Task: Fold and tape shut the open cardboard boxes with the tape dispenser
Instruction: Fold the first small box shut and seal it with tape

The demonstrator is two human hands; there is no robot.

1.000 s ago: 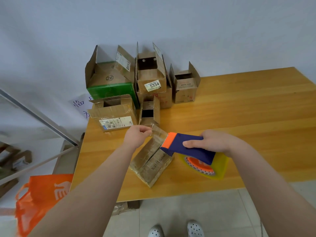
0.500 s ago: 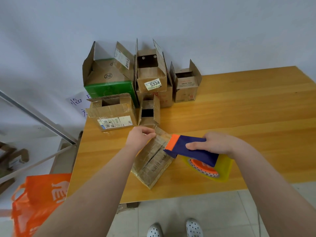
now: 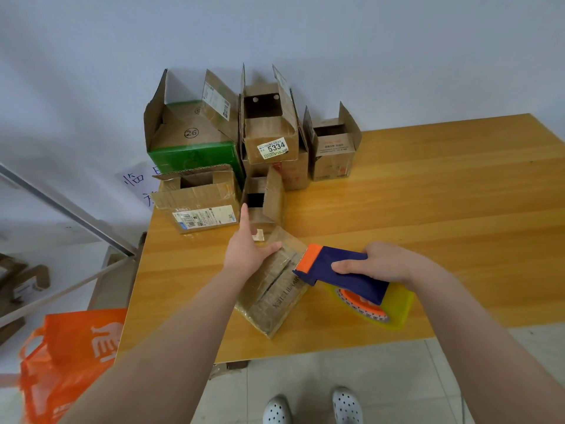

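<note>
A small closed cardboard box (image 3: pixel 275 289) lies near the front of the wooden table (image 3: pixel 428 215), its top seam running diagonally. My left hand (image 3: pixel 247 246) rests at the box's far end with straight fingers, thumb along the top edge. My right hand (image 3: pixel 379 264) grips the blue and orange tape dispenser (image 3: pixel 342 270), whose orange nose sits at the box's right edge. The yellow tape roll (image 3: pixel 385 307) hangs below my hand.
Several open cardboard boxes stand at the table's back left: a green one (image 3: pixel 195 154), one labelled 5334 (image 3: pixel 272 130), a small one (image 3: pixel 333 148), a wide one (image 3: pixel 198 203) and a tiny one (image 3: pixel 263 200). An orange bag (image 3: pixel 70 356) is on the floor at left.
My left hand has opened from a curled hold on the box's far end to straight fingers reaching past it. The dispenser has shifted a little to the right.
</note>
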